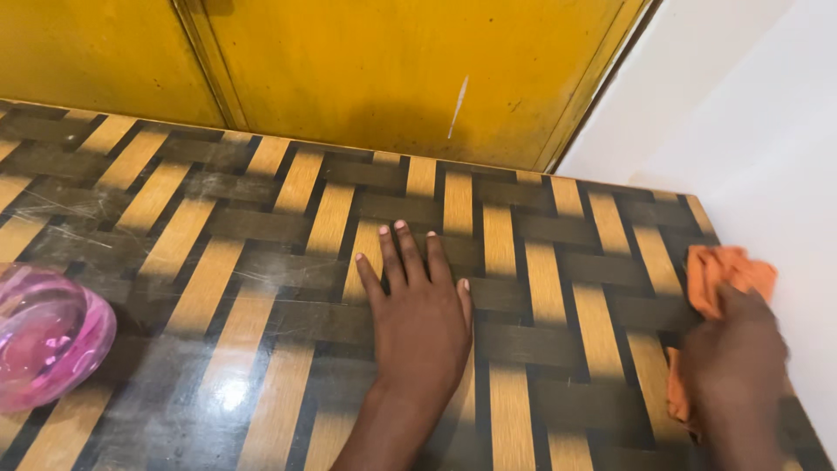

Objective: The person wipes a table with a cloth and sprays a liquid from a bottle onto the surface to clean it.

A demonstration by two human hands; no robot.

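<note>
- Left hand (423,318) lies flat, fingers spread wide, on the woven-pattern desk (261,262), holding nothing.
- My right hand (732,358) presses an orange cloth (728,270) at the desk's right edge; I cannot tell its grip.
- I see a pink glass bowl (48,344) sitting far left.

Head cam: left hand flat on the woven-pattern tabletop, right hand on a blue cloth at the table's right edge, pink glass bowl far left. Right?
Not quite: the cloth is orange, not blue, as the head view shows. The rest holds: the left hand lies flat on the woven-pattern tabletop, the right hand rests on the cloth at the table's right edge, and the pink glass bowl sits far left.
</note>
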